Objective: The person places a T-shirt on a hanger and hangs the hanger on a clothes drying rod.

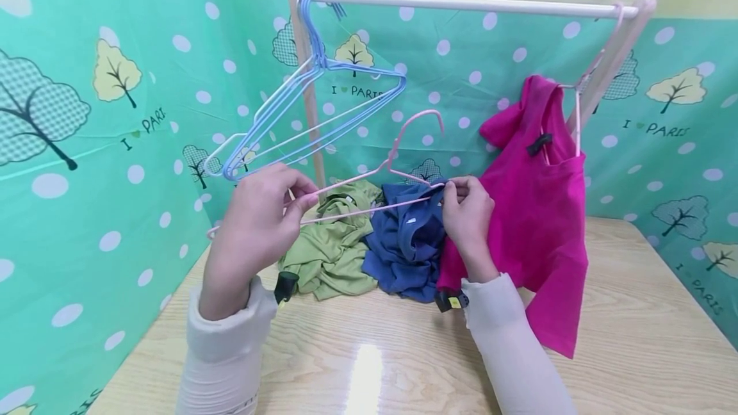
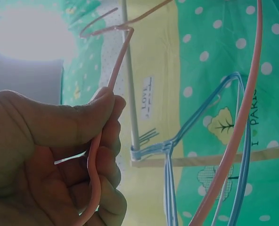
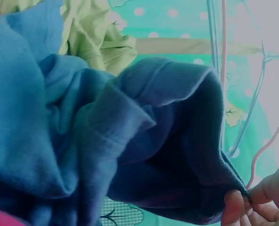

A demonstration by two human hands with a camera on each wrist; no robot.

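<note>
My left hand [image 1: 259, 216] grips one shoulder of a pink wire hanger [image 2: 118, 63] between thumb and fingers. The hanger is raised over the table, its hook pointing up. A crumpled dark blue garment [image 1: 403, 242] lies below. My right hand [image 1: 469, 213] pinches the edge of this garment between thumb and fingertips, lifting it to the hanger's right end. In the right wrist view the garment's opening [image 3: 177, 141] gapes beside the pinching fingers [image 3: 233, 207]. Whether the hanger's tip is inside the cloth cannot be told.
A rack with a white rail [image 1: 461, 2] stands behind. Several blue hangers [image 1: 314, 72] hang at its left end; a magenta shirt [image 1: 536, 210] hangs from a pink hanger on the right. A crumpled green garment [image 1: 334, 255] lies on the wooden table [image 1: 311, 351].
</note>
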